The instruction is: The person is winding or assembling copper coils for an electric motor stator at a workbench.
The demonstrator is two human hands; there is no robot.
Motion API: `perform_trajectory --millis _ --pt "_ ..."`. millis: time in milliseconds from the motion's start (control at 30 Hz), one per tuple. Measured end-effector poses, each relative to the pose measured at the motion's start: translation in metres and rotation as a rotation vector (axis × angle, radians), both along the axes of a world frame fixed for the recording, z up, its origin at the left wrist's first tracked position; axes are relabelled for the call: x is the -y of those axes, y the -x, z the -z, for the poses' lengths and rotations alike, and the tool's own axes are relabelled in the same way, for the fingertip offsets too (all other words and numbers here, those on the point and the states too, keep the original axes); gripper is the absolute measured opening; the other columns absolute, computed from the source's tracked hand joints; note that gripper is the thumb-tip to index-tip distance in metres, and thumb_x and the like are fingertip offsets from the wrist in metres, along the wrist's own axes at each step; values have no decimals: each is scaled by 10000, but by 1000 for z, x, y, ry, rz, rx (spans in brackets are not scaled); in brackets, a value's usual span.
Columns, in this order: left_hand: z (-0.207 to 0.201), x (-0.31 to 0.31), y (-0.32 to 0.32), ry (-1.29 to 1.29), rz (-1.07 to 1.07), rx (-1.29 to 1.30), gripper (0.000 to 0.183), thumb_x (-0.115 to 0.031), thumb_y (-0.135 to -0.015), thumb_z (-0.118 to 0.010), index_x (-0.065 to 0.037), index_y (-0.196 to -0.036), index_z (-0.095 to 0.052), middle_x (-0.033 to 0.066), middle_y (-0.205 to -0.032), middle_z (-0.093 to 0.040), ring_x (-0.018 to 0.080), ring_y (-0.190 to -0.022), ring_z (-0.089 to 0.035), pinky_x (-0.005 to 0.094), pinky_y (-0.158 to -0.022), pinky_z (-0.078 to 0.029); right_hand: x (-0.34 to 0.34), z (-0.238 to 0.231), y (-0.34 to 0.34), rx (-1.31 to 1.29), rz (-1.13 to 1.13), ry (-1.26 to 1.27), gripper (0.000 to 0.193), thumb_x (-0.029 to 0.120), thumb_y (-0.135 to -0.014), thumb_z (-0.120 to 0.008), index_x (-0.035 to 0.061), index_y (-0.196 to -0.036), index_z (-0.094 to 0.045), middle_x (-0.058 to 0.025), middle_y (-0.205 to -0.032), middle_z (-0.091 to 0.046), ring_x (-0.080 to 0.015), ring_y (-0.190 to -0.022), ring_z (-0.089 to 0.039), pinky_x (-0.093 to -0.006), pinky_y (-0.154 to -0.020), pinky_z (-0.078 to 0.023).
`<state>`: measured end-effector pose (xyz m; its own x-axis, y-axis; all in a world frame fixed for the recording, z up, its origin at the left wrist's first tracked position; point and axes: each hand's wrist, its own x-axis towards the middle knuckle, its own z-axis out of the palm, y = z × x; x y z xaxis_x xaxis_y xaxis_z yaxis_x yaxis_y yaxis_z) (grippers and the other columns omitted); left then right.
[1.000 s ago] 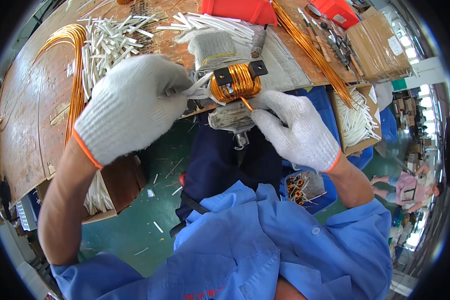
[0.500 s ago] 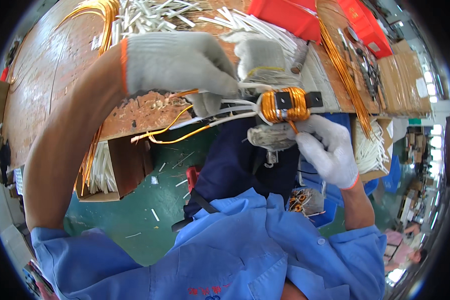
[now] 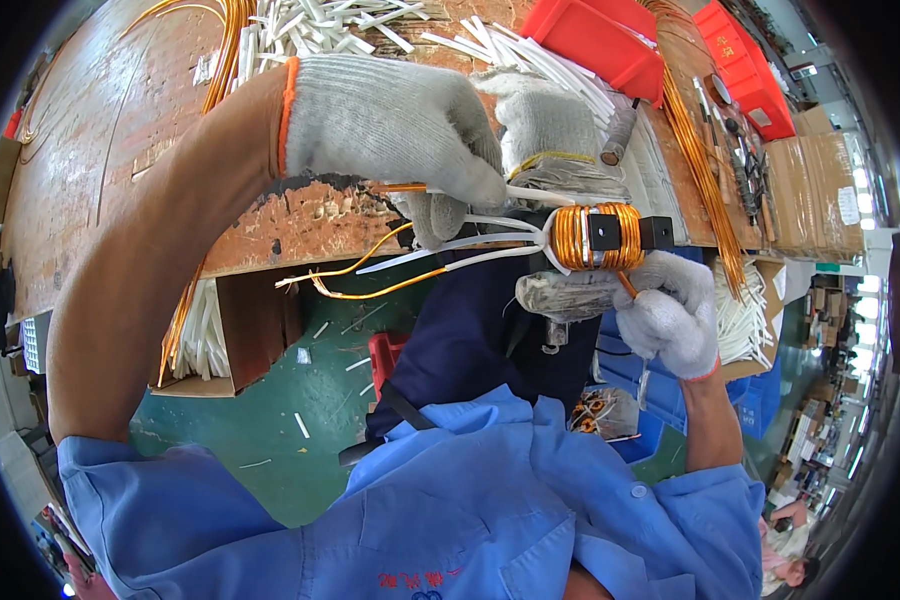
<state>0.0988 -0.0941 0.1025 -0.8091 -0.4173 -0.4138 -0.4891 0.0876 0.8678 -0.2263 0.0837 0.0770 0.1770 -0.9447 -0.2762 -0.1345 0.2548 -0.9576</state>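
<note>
In front of me is a copper-wire coil [image 3: 570, 240] with black end pieces, its wire leads running out to the left in white sleeves [image 3: 490, 258]. My left hand [image 3: 400, 125], in a grey knit glove with an orange cuff, pinches one sleeved lead left of the coil. Bare copper ends [image 3: 370, 290] of other leads hang below that hand. My right hand [image 3: 670, 315], also gloved, is closed on a short copper wire end [image 3: 627, 284] coming out under the coil's right side. A wrapped grey holder [image 3: 567, 297] on a metal post sits just under the coil.
On the wooden bench [image 3: 100, 190] lie white sleeve pieces [image 3: 320, 30], copper wire bundles [image 3: 705, 170], a spare glove [image 3: 550, 120] and hand tools [image 3: 745, 165]. Red bins [image 3: 600, 45] stand behind. A sleeve-filled carton [image 3: 210, 330] is below left; a blue crate [image 3: 645, 430] is below right.
In the view, the coil, both hands and the bench have shifted slightly right. The right fingers have curled further around the copper wire end. The left hand keeps its pinch on the lead.
</note>
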Motion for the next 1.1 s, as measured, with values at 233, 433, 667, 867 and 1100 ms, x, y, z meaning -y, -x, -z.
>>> perform_trajectory --millis 233,433,667,867,1100 --pt "-11 -3 3 57 -17 56 335 -230 -1038 -733 93 -1101 -794 139 -844 -805 194 -779 -803 331 -773 -661 5 7 7 142 -52 -1 234 135 -976 -680 -95 -1006 -710 -51 -614 -587 -96 -470 -515 -278 -449 -379" --pt "-21 -23 5 265 -123 40 133 -82 -997 -679 32 -1042 -730 81 -794 -742 162 -721 -749 327 -683 -601 -4 -24 -18 -182 -2 -34 240 168 -1067 -650 -64 -1102 -699 -51 -713 -662 -114 -585 -630 -289 -534 -484" --pt "-19 -40 6 377 -78 -100 212 -143 -839 -900 -26 -1011 -862 84 -873 -755 211 -821 -718 365 -730 -557 4 -18 -23 -542 -159 334 149 13 -948 -754 -9 -1095 -743 -106 -729 -715 -242 -585 -724 -361 -547 -530" --pt "74 -42 7 -266 -206 -576 273 -181 -841 -975 -6 -971 -810 74 -936 -764 183 -967 -688 348 -788 -550 8 -20 -19 -474 -236 280 169 -3 -901 -802 7 -1063 -758 -105 -728 -711 -260 -559 -721 -359 -515 -525" --pt "32 -62 20 -315 -373 -101 532 -315 -859 -989 56 -1091 -686 99 -853 -721 101 -665 -685 261 -551 -532 0 -8 -39 -373 -166 443 148 -39 -960 -732 -1 -1103 -750 -117 -774 -724 -222 -604 -714 -353 -566 -543"
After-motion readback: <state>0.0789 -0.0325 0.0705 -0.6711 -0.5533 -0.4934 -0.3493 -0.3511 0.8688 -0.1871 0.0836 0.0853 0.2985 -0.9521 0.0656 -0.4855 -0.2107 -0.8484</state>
